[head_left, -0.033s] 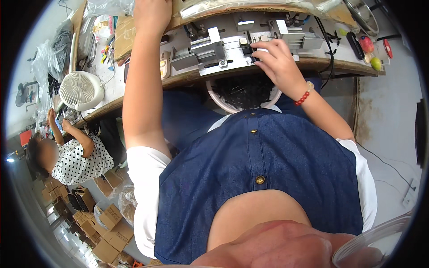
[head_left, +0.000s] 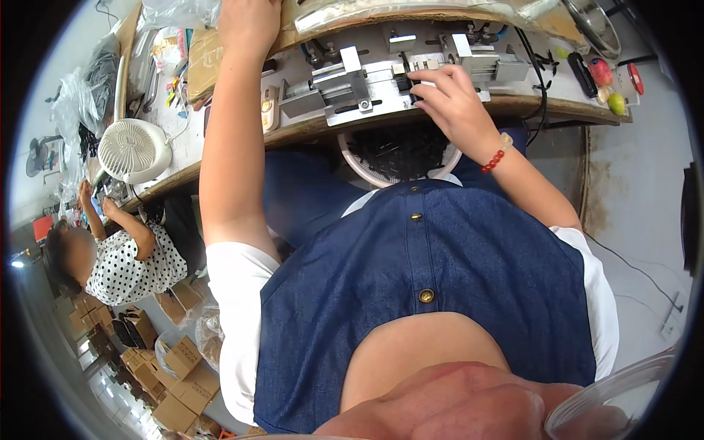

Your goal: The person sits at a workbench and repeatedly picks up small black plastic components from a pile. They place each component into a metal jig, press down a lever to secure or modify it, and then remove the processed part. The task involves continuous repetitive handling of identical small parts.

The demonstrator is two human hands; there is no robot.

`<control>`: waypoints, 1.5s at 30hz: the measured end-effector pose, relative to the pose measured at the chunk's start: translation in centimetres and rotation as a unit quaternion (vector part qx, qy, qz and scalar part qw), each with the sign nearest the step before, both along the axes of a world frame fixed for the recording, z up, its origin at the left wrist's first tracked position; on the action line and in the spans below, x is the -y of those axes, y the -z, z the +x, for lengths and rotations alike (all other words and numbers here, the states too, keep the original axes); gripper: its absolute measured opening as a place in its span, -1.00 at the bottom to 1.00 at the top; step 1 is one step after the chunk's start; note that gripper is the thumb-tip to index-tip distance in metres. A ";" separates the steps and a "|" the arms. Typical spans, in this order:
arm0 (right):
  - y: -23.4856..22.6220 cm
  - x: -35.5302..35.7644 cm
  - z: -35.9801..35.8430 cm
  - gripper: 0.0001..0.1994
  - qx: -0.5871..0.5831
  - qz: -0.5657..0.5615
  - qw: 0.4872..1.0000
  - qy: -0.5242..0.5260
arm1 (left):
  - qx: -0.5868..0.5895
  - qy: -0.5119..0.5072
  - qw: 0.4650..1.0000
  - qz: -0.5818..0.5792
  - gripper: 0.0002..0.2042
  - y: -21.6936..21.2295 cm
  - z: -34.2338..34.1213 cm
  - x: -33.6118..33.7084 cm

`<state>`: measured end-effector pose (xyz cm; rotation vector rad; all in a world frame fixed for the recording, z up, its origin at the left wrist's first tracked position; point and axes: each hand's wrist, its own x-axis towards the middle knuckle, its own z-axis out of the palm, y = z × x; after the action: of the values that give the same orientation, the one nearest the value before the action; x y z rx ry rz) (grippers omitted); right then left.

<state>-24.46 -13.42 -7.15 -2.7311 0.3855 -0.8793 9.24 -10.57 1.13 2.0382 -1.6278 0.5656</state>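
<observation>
My left hand (head_left: 251, 28) reaches over the cardboard at the top of the view; its fingers are cut off by the upper edge. With bent fingers closed round a small black part (head_left: 413, 96), my right hand (head_left: 458, 106) works at the middle of a metal fixture (head_left: 381, 88). Much of that part is hidden by the fingertips. Silver blocks and slides stand on both sides of the fixture, the left block (head_left: 353, 77) beside the hand's work spot. Under the bench edge, near my lap, a pale basket (head_left: 353, 163) holds many black pieces (head_left: 396, 150).
A white fan (head_left: 134, 150) stands on the left of the bench. Cardboard (head_left: 205, 62) borders the fixture, and dark cables (head_left: 544, 81) hang at its right. Fruit (head_left: 601, 72) and a metal bowl (head_left: 595, 29) lie far right. A co-worker (head_left: 136, 257) sits at left.
My right hand has shifted very slightly left at the fixture. My left forearm has moved a little to the left.
</observation>
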 end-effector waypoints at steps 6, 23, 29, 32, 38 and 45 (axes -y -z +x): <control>0.1 -0.1 0.8 -0.79 -0.026 -0.075 0.997 0.016 | 0.010 0.033 0.999 0.022 -0.89 -0.7 -1.4 0.2; -9.5 18.1 8.1 -0.79 -0.107 -0.105 0.985 0.091 | -0.092 0.139 0.985 0.043 -0.91 -2.9 -4.0 4.9; -9.1 17.8 8.5 -0.77 -0.088 -0.049 0.995 0.021 | -0.281 0.133 0.949 -0.055 -0.80 -1.7 0.1 4.3; -9.4 18.0 7.4 -0.76 -0.020 0.004 0.999 0.024 | -0.425 0.168 0.881 -0.121 -0.64 -1.0 -0.8 5.2; -9.1 18.5 6.7 -0.71 0.062 -0.076 0.992 0.074 | -0.432 0.207 0.857 -0.191 -0.56 0.5 -0.3 5.2; -8.9 17.6 6.9 -0.76 -0.034 -0.073 0.978 0.191 | -0.338 0.180 0.899 -0.214 -0.69 0.1 -5.4 0.2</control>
<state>-17.56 -31.03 1.76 -2.8773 0.9162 -0.9380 3.89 -10.81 1.04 1.3412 -1.2557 0.0441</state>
